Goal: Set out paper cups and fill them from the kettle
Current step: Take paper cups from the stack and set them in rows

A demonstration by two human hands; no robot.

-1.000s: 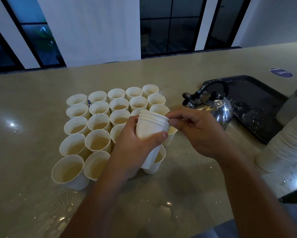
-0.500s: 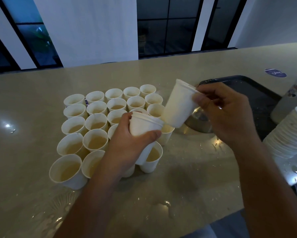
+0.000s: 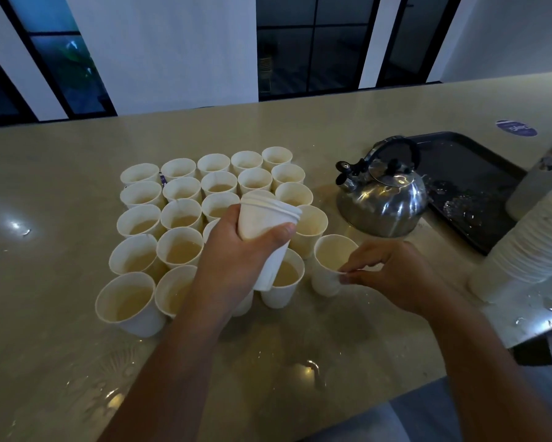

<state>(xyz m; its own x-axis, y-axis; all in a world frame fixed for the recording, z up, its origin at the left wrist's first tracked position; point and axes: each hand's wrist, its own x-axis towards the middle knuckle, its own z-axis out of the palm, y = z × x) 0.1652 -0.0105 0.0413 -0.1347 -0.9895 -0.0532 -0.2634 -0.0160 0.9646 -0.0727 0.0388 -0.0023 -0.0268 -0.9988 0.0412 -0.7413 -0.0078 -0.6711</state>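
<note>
So right now my left hand grips a short nested stack of cups at frame centre, tilted, rims upper right. My right hand pinches the rim of an empty cup standing on the desk, lower right of the filled cups. The kettle sits beyond, upper right, nearer my right hand.

Two bare forearms reach in from six o'clock.
The left hand is raised, fingers and thumb curled in a grip; at its four o'clock, the lower right hand pinches with thumb and fingertips.
</note>
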